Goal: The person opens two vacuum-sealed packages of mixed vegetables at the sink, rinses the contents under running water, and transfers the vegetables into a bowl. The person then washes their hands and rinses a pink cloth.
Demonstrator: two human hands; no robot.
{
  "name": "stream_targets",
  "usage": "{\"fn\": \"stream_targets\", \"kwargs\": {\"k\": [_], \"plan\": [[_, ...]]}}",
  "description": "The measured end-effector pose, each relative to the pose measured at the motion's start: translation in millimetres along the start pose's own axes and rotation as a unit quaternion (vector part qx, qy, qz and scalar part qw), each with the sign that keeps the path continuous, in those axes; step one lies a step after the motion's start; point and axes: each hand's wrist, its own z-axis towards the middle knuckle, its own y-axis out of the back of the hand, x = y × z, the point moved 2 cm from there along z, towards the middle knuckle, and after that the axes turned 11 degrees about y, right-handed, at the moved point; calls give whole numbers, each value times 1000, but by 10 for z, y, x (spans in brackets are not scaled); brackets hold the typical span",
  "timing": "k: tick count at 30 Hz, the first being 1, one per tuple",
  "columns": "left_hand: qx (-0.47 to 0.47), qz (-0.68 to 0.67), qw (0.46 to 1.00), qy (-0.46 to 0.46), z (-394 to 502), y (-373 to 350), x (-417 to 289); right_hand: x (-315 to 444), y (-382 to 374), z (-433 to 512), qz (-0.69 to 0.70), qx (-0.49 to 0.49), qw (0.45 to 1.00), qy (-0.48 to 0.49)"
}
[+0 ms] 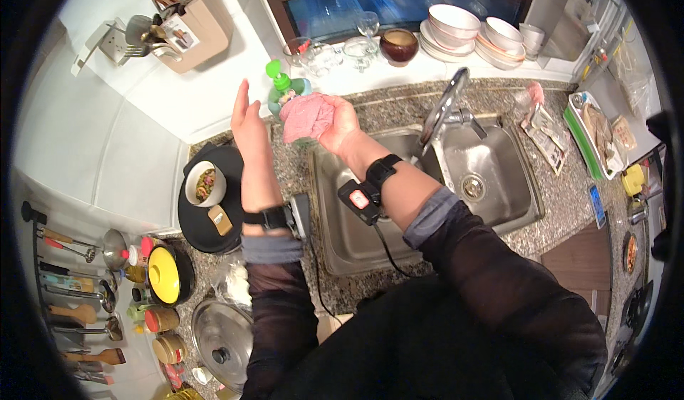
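A crumpled pink cloth [307, 117] lies in my right hand [343, 124], held up over the back left corner of the left sink basin [342, 239]. My left hand [250, 122] is raised to the left of the cloth, apart from it, with its fingers extended and nothing in it. Behind the cloth stands a soap bottle with a green pump [279, 77], partly hidden by it. Both wrists wear black straps with small devices and cables. The chrome faucet [443, 106] rises behind the divider between the basins.
On the sill stand glasses [368, 24], a brown pot [398, 47] and stacked bowls [454, 23]. A white bowl of food [206, 184] sits on a round black surface [187, 223] at left. A glass lid [222, 336] lies nearer. At right are a phone [597, 206] and a green-white basket [582, 138].
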Motion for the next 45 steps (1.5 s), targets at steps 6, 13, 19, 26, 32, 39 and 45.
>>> {"fn": "stream_targets", "kwargs": {"k": [6,13,19,26,32,39,45], "plan": [[213,-487,762,370,-1516,-487,815,373,457,-877,-89,-2,993,-82],[233,-387,753,479,-2156,-691,1316,1277,1523,-1605,-423,-86,902,-30],[173,-344,766,515,-2156,-1031,1583,1247,1346,-1972,-527,-65,841,105],[133,-325,824,445,-2190,-1492,1400,1102,1246,-1413,-799,-109,521,281],[336,-519,697,362,-1975,-1375,1318,749,1315,-1352,-796,35,430,423],[153,-372,804,438,-2241,-1450,1456,1133,1220,-1274,-759,-81,631,139],[125,-389,769,491,-2123,-1442,1445,832,1125,-1443,-862,21,470,186]]}}
